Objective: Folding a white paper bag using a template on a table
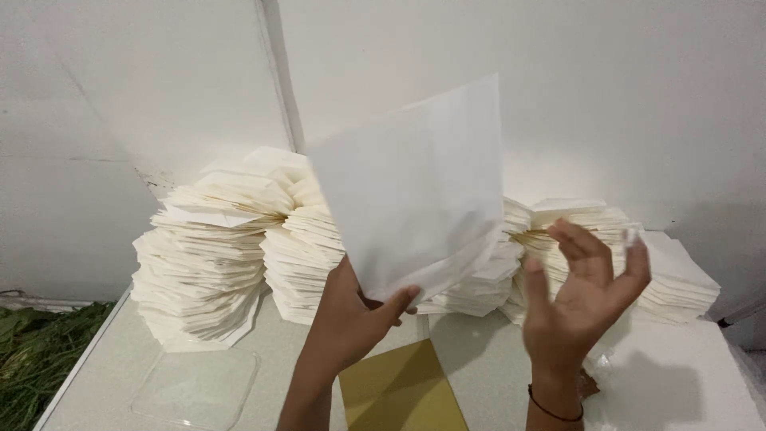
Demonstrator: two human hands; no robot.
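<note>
Nearest the camera, two bare forearms rise from the bottom edge over a pale tabletop (96,375). A mustard-yellow sheet (399,391) lies flat on the table between the arms, its upper corner pointing away, and a clear square plastic plate (195,387) rests on the table to the left.

The left hand (351,315) is raised with its thumb and fingers pinched together on the lower corner of a white paper sheet (415,187), which looks like a flat bag or envelope. Held by that one corner, the sheet stands up in the air, tilted, in front of the stacks, where both faces can be reached. The right hand (578,291), with a thin dark band at the wrist, is lifted just beside the sheet's right edge without touching it; its fingers are spread apart and slightly blurred, and it holds nothing.

Farther back, several tall stacks of folded white paper pieces (211,247) stand side by side along the rear of the table, fanned and leaning against one another. Behind them is a plain white wall (622,88). At the far left, beyond the table's edge, some green leaves (32,351) show
</note>
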